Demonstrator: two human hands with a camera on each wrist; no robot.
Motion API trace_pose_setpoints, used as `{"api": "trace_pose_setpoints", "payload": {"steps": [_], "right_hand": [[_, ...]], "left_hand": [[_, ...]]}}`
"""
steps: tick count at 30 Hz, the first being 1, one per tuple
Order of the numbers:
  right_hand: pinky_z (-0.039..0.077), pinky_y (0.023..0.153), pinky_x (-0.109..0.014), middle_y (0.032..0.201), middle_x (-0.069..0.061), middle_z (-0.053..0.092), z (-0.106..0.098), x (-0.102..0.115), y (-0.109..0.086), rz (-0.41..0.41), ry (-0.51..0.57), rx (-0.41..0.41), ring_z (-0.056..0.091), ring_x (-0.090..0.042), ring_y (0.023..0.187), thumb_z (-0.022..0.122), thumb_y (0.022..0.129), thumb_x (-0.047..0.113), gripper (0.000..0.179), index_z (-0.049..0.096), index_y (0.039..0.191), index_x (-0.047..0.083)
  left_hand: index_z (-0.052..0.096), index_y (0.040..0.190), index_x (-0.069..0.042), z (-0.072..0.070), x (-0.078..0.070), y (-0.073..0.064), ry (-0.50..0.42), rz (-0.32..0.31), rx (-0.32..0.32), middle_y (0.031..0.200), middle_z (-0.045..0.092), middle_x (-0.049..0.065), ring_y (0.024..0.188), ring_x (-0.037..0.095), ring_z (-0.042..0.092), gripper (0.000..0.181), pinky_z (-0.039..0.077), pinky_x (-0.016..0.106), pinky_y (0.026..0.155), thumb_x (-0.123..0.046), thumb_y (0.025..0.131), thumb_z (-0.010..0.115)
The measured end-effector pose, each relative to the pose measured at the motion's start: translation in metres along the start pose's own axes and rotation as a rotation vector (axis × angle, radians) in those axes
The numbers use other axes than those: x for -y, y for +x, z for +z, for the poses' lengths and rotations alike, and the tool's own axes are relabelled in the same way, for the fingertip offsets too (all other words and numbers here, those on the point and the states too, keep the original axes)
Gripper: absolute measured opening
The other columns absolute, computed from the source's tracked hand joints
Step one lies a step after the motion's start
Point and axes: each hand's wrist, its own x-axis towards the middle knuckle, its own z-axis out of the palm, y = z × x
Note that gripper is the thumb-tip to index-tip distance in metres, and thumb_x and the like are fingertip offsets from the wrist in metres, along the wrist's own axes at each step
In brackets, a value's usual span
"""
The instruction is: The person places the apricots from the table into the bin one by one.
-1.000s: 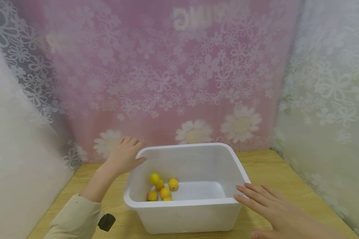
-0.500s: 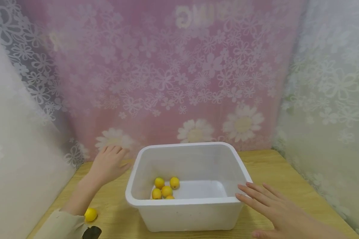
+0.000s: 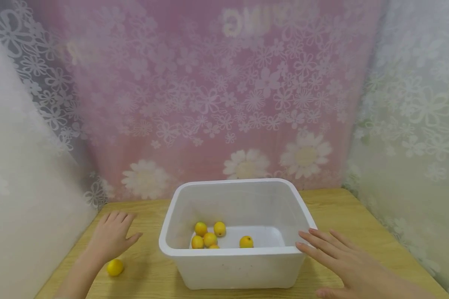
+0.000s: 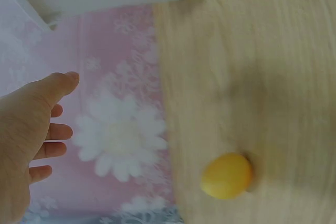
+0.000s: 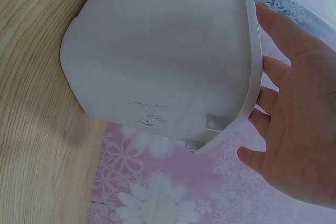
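Observation:
A white plastic tub (image 3: 239, 265) stands on the table, with several yellow lemons (image 3: 210, 239) lying mostly at its left end. One lemon (image 3: 246, 241) lies apart from them, nearer the tub's middle. My left hand (image 3: 111, 234) hovers over the table left of the tub, palm down, holding nothing. Close to its wrist, a single lemon (image 4: 227, 176) sits on the tabletop, not touched by the hand. My right hand (image 3: 344, 259) rests its fingertips against the tub's right rim (image 5: 255, 72), fingers spread and fairly straight. The tub's front wall hides part of its floor.
The light wooden table (image 3: 149, 274) extends on both sides of the tub. A pink flowered curtain (image 3: 194, 104) hangs behind it, and pale sheets (image 3: 415, 166) close in the left and right sides.
My left hand has moved from the tub's left rim leftward and down, toward the lemon on the table. A blurred lemon was in motion inside the tub; one now lies near its middle.

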Motion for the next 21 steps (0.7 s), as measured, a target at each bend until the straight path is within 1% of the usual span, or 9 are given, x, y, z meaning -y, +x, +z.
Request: {"api": "trace_pose_setpoints", "payload": {"steps": [3, 5, 11, 13, 15, 21], "right_hand": [[-0.004, 0.112, -0.021, 0.148, -0.006, 0.034, 0.001, 0.000, -0.001, 0.001, 0.004, -0.001, 0.009, -0.013, 0.143, 0.068, 0.077, 0.052, 0.084, 0.038, 0.143, 0.010], [-0.004, 0.112, -0.020, 0.147, -0.006, 0.036, 0.002, 0.000, -0.001, 0.009, 0.011, -0.012, 0.009, -0.013, 0.142, 0.069, 0.076, 0.052, 0.084, 0.038, 0.143, 0.010], [-0.004, 0.111, -0.018, 0.146, -0.007, 0.039, 0.004, 0.001, -0.003, 0.041, 0.024, -0.019, 0.009, -0.011, 0.142, 0.072, 0.074, 0.050, 0.086, 0.038, 0.143, 0.012], [-0.004, 0.111, -0.017, 0.146, -0.006, 0.039, 0.003, 0.002, -0.003, 0.051, 0.024, -0.014, 0.010, -0.011, 0.142, 0.072, 0.074, 0.050, 0.086, 0.037, 0.144, 0.013], [-0.004, 0.111, -0.017, 0.146, -0.007, 0.039, 0.003, 0.002, -0.002, 0.046, 0.021, -0.015, 0.012, -0.012, 0.141, 0.071, 0.074, 0.050, 0.085, 0.038, 0.143, 0.013], [-0.003, 0.112, -0.019, 0.145, -0.008, 0.040, 0.003, 0.001, -0.001, 0.019, 0.015, -0.027, 0.013, -0.013, 0.141, 0.070, 0.075, 0.051, 0.084, 0.040, 0.142, 0.011]], "left_hand": [[0.060, 0.107, 0.000, 0.010, 0.005, -0.013, 0.017, -0.008, 0.006, 0.099, 0.063, 0.015, 0.094, 0.037, 0.057, 0.052, 0.044, 0.054, 0.084, -0.036, 0.073, 0.077], [0.060, 0.106, 0.000, 0.017, 0.009, -0.021, 0.046, -0.002, 0.001, 0.095, 0.063, 0.015, 0.091, 0.036, 0.058, 0.054, 0.046, 0.052, 0.081, -0.037, 0.071, 0.078], [0.060, 0.105, 0.000, 0.035, 0.016, -0.041, 0.107, 0.040, -0.054, 0.087, 0.061, 0.012, 0.083, 0.034, 0.059, 0.061, 0.048, 0.049, 0.075, -0.039, 0.064, 0.082], [0.060, 0.105, 0.000, 0.040, 0.018, -0.047, 0.112, 0.040, -0.054, 0.086, 0.061, 0.012, 0.082, 0.033, 0.059, 0.061, 0.048, 0.049, 0.075, -0.038, 0.063, 0.083], [0.061, 0.104, -0.001, 0.044, 0.020, -0.053, 0.115, 0.026, -0.028, 0.087, 0.061, 0.012, 0.083, 0.033, 0.060, 0.059, 0.048, 0.050, 0.075, -0.039, 0.064, 0.082], [0.061, 0.103, -0.002, 0.054, 0.027, -0.069, 0.096, -0.063, 0.114, 0.089, 0.062, 0.011, 0.085, 0.034, 0.060, 0.053, 0.046, 0.052, 0.075, -0.041, 0.070, 0.077]]}}
